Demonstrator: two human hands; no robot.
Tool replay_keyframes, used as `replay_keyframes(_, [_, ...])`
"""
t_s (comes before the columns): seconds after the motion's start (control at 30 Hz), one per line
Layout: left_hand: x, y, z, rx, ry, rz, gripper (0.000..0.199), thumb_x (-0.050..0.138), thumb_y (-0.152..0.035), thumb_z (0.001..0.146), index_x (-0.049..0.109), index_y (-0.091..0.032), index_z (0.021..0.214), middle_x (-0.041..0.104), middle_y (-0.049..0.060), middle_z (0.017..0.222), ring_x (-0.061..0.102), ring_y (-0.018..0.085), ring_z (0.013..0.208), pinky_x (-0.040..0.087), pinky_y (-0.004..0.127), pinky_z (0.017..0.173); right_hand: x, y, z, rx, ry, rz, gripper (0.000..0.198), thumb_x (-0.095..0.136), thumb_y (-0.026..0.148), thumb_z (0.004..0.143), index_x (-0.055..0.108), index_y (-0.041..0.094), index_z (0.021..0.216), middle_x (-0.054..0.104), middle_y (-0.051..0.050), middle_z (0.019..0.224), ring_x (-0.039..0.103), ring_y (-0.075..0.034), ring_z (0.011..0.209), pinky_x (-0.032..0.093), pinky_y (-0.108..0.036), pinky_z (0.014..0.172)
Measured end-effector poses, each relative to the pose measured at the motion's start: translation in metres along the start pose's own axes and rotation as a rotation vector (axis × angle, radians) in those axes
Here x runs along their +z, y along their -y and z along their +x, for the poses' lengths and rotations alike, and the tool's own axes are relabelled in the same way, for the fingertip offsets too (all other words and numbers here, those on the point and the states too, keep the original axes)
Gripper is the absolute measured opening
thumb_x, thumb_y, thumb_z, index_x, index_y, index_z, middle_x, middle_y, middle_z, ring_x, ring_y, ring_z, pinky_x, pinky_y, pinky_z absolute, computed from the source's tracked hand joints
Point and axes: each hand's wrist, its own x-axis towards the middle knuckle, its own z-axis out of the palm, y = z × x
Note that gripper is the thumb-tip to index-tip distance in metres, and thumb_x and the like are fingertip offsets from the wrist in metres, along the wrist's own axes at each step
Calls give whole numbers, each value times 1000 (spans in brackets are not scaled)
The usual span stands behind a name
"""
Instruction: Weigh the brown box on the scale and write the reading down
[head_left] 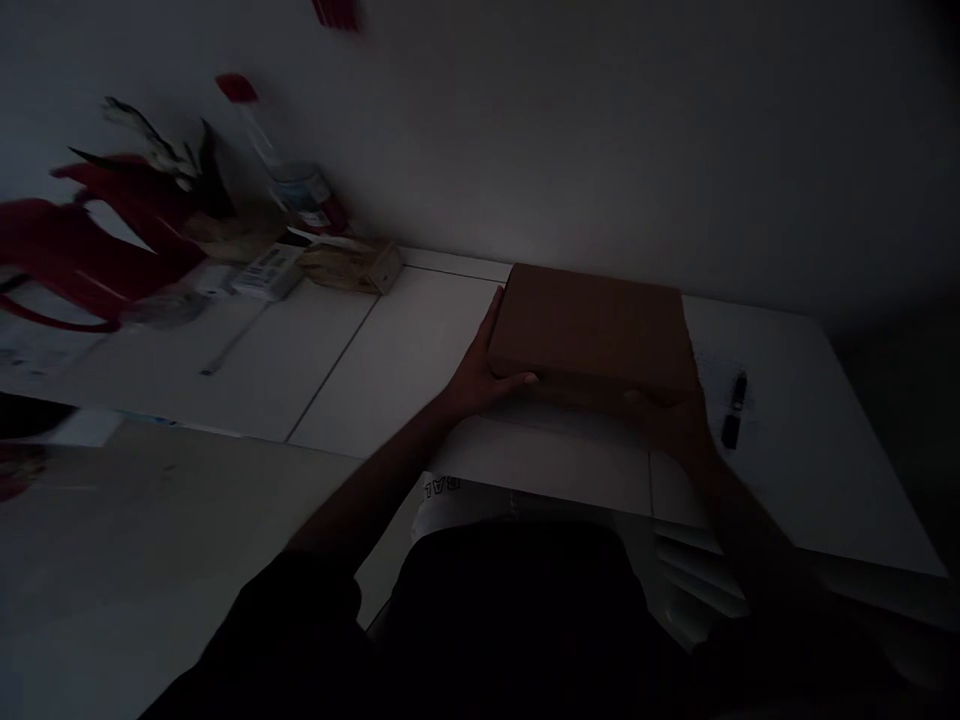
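Observation:
A flat brown cardboard box (596, 330) lies on the white table (390, 350), close to the wall. My left hand (484, 370) grips its left near corner, thumb along the front edge. My right hand (671, 420) holds the box's right near corner; it is dim and partly blurred. A stack of white flat sheets or folded cartons (555, 470) lies just in front of the box, under my forearms.
A black marker (733, 410) lies on the table right of the box. At the back left stand a clear bottle with a red cap (281, 160), a small carton (352, 265), a white packet (266, 270) and red items (90, 240). The scene is very dark.

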Motion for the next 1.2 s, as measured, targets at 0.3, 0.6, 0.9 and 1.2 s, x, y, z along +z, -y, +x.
replay_keyframes(0.3, [-1, -5, -1, -54, 24, -44, 114, 79, -69, 73, 21, -28, 162, 27, 15, 167, 14, 39, 157, 20, 58, 128, 3, 2, 0, 32, -78, -49, 82, 82, 63, 71, 61, 14, 133, 67, -18, 112, 62, -36, 119, 49, -62, 106])
replay_keyframes(0.6, [-2, -5, 1, -31, 31, -30, 114, 76, -74, 74, 22, -27, 162, 32, 15, 165, 21, 38, 155, 22, 54, 128, 4, 14, 2, 53, -70, -47, 93, 81, 70, 69, 56, 16, 139, 63, -20, 125, 55, -39, 129, 48, -62, 108])
replay_keyframes(0.9, [-10, 7, -3, 26, 47, -68, 102, 80, -64, 77, 31, -31, 159, 42, 11, 160, 21, 36, 156, 24, 56, 129, 6, 18, 5, -10, 7, -34, 99, 72, 84, 71, 52, 20, 143, 62, -17, 130, 55, -34, 130, 50, -55, 109])
replay_keyframes(1.2, [-11, 9, -7, 16, 1, -46, 102, 78, -73, 73, 33, -37, 157, 37, -3, 164, 10, 41, 157, 17, 65, 129, 3, 20, 9, -62, 43, -13, 104, 70, 82, 76, 39, 20, 154, 53, -17, 143, 52, -32, 135, 53, -50, 108])
